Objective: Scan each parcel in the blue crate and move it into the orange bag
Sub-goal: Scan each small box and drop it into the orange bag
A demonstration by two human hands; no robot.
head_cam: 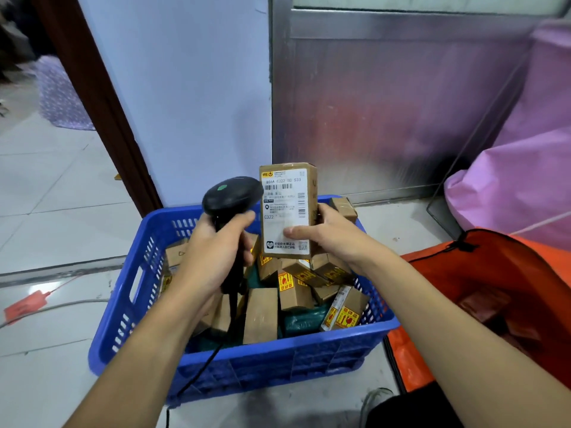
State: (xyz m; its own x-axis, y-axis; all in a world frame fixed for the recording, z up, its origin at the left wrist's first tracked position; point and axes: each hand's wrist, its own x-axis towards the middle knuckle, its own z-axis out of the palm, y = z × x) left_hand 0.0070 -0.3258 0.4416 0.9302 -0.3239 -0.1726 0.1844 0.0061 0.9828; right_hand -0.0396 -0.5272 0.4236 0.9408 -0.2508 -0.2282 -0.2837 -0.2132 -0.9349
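My right hand (327, 233) holds a brown cardboard parcel (287, 199) upright above the blue crate (247, 362), its white shipping label facing me. My left hand (216, 251) grips the handle of a black barcode scanner (231, 196), whose head sits just left of the parcel and level with its label. The crate stands on the floor and holds several small brown boxes (262, 313) with red-and-yellow stickers, plus dark green packets. The orange bag (482, 291) lies open to the right of the crate, with some items visible inside.
A scanner cable (197, 375) trails down over the crate's front. A pink sack (519, 168) stands behind the orange bag against a metal door. A red tag (26, 305) and a grey cable lie on the tiled floor at left. A white wall rises behind the crate.
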